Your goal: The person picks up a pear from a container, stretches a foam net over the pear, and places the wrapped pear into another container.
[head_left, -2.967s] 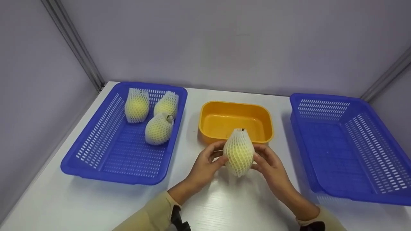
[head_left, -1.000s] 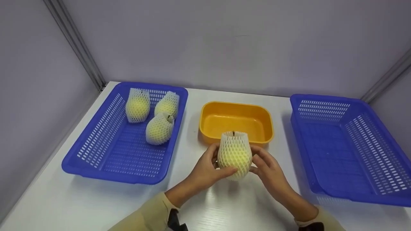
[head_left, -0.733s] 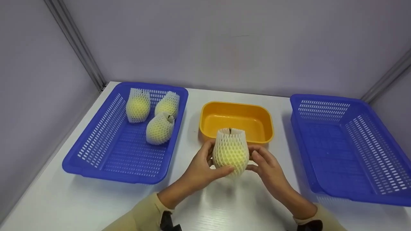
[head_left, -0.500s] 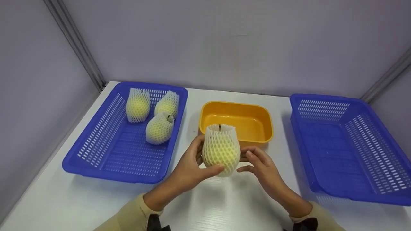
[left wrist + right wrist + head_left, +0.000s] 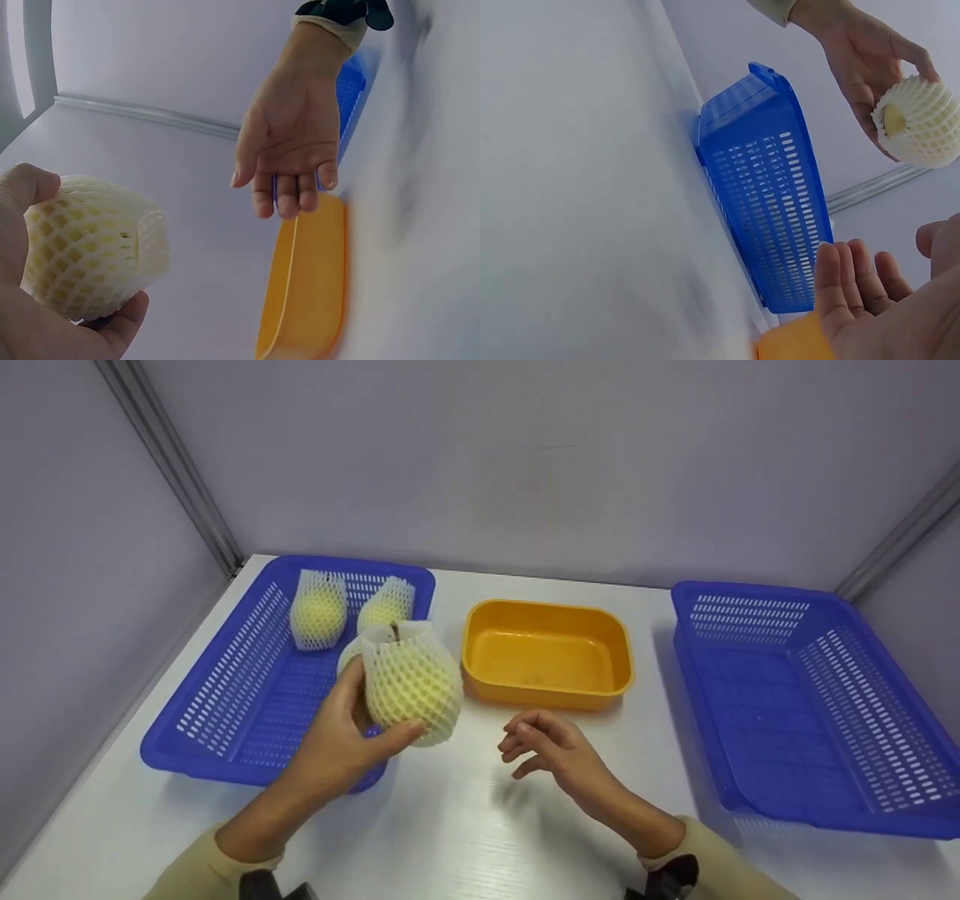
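Note:
My left hand [image 5: 337, 746] grips a yellow pear [image 5: 415, 686] in a white foam net, fingers behind it and thumb across its front. The pear is held up above the near right rim of the left blue basket [image 5: 169, 750]. In the left wrist view the netted pear [image 5: 94, 251] sits between thumb and fingers. My right hand [image 5: 559, 754] hangs over the table, apart from the pear, fingers loosely bent and holding nothing. Inside the left basket lie two netted pears, one at the back left [image 5: 319, 611] and one at the back right [image 5: 386, 604]; a third is mostly hidden behind the held one.
An orange tub [image 5: 547, 694] stands in the middle of the white table [image 5: 480, 840], with nothing seen inside. On the right is a second blue basket [image 5: 705, 720], its visible floor bare. Pale wall panels [image 5: 525, 472] close off the back and sides.
Both hands held the pear in front of the orange tub earlier. The right hand has let go, and the left hand has carried the pear left toward the left basket.

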{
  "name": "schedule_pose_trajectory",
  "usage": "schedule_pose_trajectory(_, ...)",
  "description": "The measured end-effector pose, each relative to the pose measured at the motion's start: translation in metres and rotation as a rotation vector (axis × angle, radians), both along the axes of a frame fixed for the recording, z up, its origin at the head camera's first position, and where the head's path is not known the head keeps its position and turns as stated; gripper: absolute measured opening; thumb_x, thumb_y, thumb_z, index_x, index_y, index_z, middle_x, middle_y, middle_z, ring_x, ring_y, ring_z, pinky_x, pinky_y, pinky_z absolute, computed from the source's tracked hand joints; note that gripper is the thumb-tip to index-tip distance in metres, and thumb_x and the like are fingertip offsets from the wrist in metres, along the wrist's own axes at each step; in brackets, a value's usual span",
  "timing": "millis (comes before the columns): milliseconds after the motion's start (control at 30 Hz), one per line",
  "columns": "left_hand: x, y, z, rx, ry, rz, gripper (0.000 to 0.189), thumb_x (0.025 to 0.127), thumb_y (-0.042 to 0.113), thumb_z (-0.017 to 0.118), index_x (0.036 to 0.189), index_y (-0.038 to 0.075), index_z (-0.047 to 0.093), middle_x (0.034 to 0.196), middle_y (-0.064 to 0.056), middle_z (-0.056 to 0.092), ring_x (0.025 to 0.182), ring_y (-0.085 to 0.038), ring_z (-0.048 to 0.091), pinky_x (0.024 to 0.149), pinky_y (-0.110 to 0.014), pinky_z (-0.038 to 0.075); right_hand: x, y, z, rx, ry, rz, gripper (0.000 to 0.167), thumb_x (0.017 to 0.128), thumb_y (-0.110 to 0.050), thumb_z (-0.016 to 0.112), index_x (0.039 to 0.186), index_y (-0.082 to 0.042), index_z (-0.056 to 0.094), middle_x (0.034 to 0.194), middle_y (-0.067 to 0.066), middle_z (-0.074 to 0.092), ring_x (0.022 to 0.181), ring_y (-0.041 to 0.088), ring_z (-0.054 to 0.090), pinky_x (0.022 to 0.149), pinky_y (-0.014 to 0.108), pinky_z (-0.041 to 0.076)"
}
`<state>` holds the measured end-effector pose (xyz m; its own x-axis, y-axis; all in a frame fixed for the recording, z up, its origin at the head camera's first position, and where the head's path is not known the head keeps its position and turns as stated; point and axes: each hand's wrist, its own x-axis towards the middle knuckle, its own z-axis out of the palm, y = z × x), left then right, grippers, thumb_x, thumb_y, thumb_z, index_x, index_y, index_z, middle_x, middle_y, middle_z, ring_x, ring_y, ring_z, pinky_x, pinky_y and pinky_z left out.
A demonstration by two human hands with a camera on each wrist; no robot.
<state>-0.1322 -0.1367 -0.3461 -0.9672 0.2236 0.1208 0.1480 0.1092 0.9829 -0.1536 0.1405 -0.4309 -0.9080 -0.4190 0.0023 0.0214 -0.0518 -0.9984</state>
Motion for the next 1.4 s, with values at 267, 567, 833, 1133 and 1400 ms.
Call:
schedule_pose_trajectory(267,-0.009,-0.052,0.016,-0.140,0.045,0.144,0.087,0.094,0.017,0.075,0.159,0.006,0.019,0.147,-0.014,0.045,0.134,-0.028,0.049,0.101,-0.022,0.048,0.004,-0.039,0.000,0.096,-0.044,0.136,0.030,0.108,-0.024,0.052,0.111,0.005,0.061,0.097,0.008,0.071,0.088,0.019,0.068,0.073,0.029,0.058)
schedule_pose_trajectory(567,-0.045,-0.111,0.031,-0.340,-0.057,0.255,0.088,0.100,0.036,0.067,0.161,0.003,0.011,0.150,-0.021,0.040,0.131,-0.029,0.045,0.092,-0.012,0.048,0.013,-0.081,-0.001,0.191,-0.101,0.236,0.036,0.106,-0.025,0.055,0.112,0.010,0.063,0.093,0.010,0.075,0.078,0.012,0.067,0.063,0.024,0.053)
schedule_pose_trajectory(833,-0.074,-0.138,0.029,-0.479,-0.127,0.208,0.094,0.099,0.042,0.066,0.158,-0.005,0.009,0.151,-0.032,0.034,0.135,-0.043,0.041,0.111,-0.053,0.041,0.020,-0.117,0.003,0.185,-0.176,0.289,0.039,0.108,-0.032,0.051,0.114,0.004,0.066,0.091,0.011,0.075,0.076,0.012,0.066,0.060,0.024,0.051)
schedule_pose_trajectory(1133,-0.097,-0.159,0.017,-0.621,-0.099,0.171,0.096,0.095,0.035,0.072,0.154,-0.012,0.012,0.143,-0.037,0.035,0.127,-0.048,0.043,0.108,-0.063,0.038,0.021,-0.136,0.005,0.056,-0.274,0.215,0.030,0.108,-0.023,0.052,0.104,0.004,0.063,0.080,0.002,0.068,0.070,0.012,0.065,0.057,0.024,0.049)
schedule_pose_trajectory(1400,-0.118,-0.157,0.016,-0.745,-0.089,0.091,0.102,0.090,0.025,0.078,0.152,-0.016,0.009,0.144,-0.042,0.032,0.129,-0.054,0.041,0.107,-0.067,0.038,0.019,-0.137,0.004,0.058,-0.284,0.197,0.024,0.107,-0.020,0.053,0.092,-0.003,0.062,0.077,0.001,0.068,0.068,0.011,0.063,0.057,0.024,0.047)
